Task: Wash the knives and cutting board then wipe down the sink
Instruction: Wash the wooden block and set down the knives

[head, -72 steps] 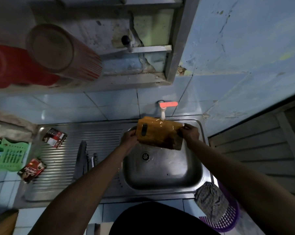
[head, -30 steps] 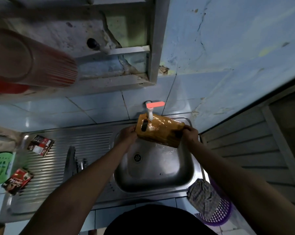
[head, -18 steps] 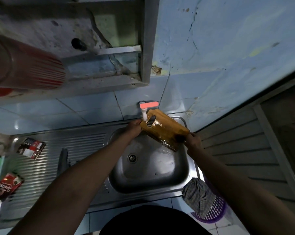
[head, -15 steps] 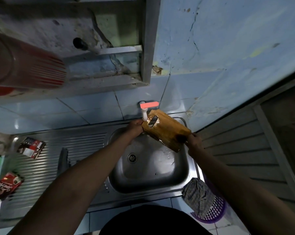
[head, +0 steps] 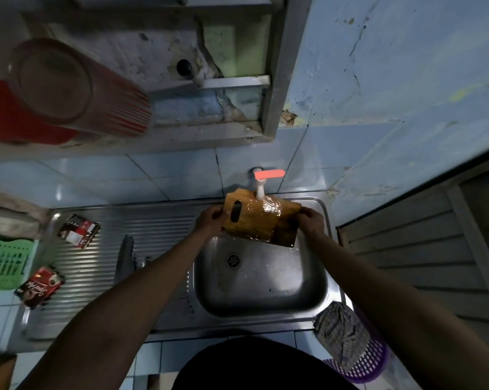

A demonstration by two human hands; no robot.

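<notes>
While both hands [head: 212, 222] [head: 310, 220] grip its ends | cutting board [head: 258, 220] levelled under tap [head: 261, 182]

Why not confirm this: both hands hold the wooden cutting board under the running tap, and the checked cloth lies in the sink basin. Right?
Not quite. In the head view the checked cloth hangs at the sink's front right corner, not in the basin. Left hand and right hand do hold the cutting board under the tap.

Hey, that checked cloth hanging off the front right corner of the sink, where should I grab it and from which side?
Pinch the checked cloth at its bunched top, where it drapes over the sink rim, coming from above. The rest hangs loose over the purple basket, so a grip lower down would probably only gather slack.
</notes>
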